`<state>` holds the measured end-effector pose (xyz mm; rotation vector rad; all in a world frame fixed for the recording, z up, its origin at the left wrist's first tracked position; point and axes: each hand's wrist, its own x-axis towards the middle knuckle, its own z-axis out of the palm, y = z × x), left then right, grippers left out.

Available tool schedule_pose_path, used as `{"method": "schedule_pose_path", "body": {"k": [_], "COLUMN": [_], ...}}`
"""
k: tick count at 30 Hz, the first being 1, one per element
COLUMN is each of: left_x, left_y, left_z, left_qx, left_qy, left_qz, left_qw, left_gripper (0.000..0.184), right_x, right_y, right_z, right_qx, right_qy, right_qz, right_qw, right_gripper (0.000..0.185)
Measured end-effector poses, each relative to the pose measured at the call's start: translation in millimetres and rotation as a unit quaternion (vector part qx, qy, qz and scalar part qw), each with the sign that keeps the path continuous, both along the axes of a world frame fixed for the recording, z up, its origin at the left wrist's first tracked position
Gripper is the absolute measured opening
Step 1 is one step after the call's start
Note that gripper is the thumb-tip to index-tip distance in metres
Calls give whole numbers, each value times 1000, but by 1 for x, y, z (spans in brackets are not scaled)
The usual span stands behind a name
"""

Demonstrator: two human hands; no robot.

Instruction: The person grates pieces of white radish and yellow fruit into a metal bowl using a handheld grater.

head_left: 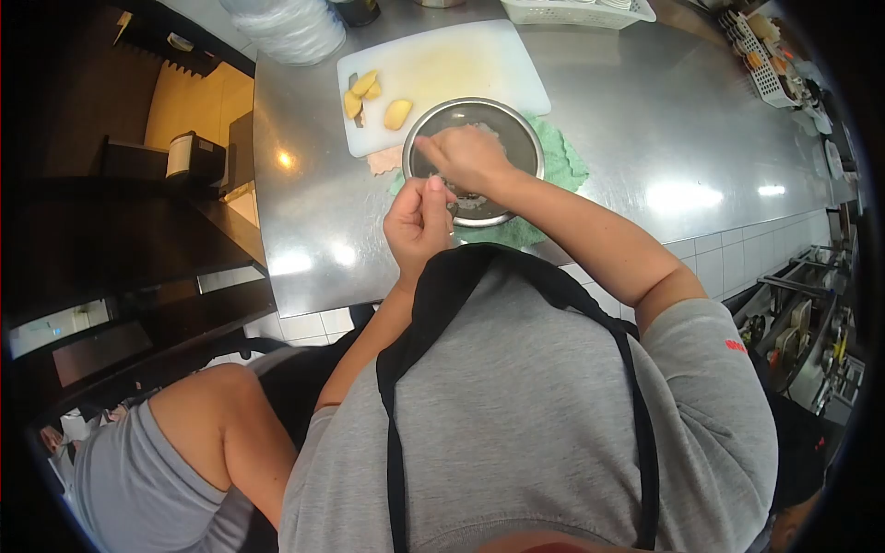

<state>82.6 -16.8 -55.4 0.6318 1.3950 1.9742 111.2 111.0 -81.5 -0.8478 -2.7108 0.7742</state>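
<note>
Metal bowl (527,152) on green cloth (561,158), steel counter (636,120) beneath; pale bits (469,201) inside; right hand (470,158) over bowl's middle, fingers partly hidden, grip cannot be told; left hand (418,221) by bowl's 8 o'clock rim, thumb and fingers drawn close, anything pinched cannot be told; white cutting board (461,64) at 11 o'clock; yellow pieces (398,114) on it, at bowl's 10 o'clock.

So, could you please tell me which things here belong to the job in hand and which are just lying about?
Seemingly in use:
- left hand, right hand
- metal bowl
- whitish contents, unclear
- green cloth beneath

Seemingly lying about:
- cutting board
- yellow pieces on it
- white basket
- plastic-wrapped bundle
</note>
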Motion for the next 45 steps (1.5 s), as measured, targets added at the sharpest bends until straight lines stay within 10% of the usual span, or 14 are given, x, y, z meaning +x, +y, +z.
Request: {"method": "schedule_pose_path", "body": {"k": [45], "left_x": [-9], "left_y": [-2], "left_z": [-6], "left_qx": [-60], "left_qy": [12], "left_qz": [-19], "left_qw": [998], "left_gripper": [25], "right_x": [1], "right_y": [0], "right_z": [-16], "right_qx": [35], "right_qy": [-19], "right_qz": [0], "right_qw": [999], "right_gripper": [19]}}
